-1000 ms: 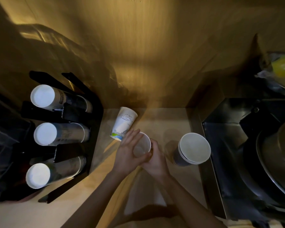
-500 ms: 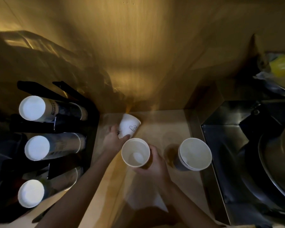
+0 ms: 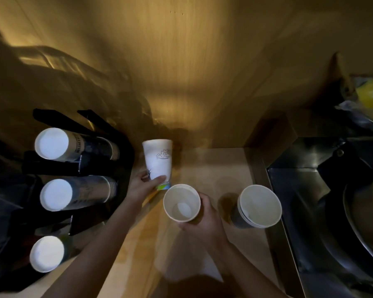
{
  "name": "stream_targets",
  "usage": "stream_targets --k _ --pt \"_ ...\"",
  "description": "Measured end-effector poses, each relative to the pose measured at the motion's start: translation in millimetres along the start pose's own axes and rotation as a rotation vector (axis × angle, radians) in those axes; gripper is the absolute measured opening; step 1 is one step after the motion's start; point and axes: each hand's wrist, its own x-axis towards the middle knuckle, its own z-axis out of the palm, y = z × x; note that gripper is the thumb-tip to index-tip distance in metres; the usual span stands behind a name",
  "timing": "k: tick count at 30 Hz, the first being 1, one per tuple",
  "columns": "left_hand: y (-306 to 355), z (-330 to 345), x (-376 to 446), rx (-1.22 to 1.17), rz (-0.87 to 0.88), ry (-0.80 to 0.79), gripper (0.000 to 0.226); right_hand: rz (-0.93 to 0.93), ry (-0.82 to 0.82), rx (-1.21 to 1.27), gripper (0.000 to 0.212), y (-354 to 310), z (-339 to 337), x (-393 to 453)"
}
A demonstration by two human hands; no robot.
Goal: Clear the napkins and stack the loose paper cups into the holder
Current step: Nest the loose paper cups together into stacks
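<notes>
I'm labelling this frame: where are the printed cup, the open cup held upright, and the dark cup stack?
Printed cup (image 3: 158, 159), head view, white side wall.
Open cup (image 3: 182, 202), head view, inside.
Dark cup stack (image 3: 260, 206), head view, inside of top cup.

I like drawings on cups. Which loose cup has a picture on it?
The tall white cup in the left hand, with a cloud drawing and a colourful base. The cup in the right hand and the dark stack show none.

Wooden counter (image 3: 213, 168) — cup holder (image 3: 108, 160), stacked cups (image 3: 257, 208), napkin (image 3: 194, 261)
</notes>
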Motion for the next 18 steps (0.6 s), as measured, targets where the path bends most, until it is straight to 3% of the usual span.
stream_targets --k 2,7,13,18 --pt "11 -5 -16 0.016 0.087 0.006 0.054 -0.010 0.000 -0.012 0.081 0 0 0" --pt "30 -10 -56 0.091 0.370 0.032 0.066 -0.039 0.000 -0.003 0.080 -1 -2 -1" --pt "-3 14 -87 0.335 0.506 0.056 0.071 -0.092 -0.011 0.007 0.076 0 -4 -2" --pt "-13 28 -96 0.390 0.542 0.113 0.081 -0.141 -0.013 0.056 0.082 2 -3 -2"
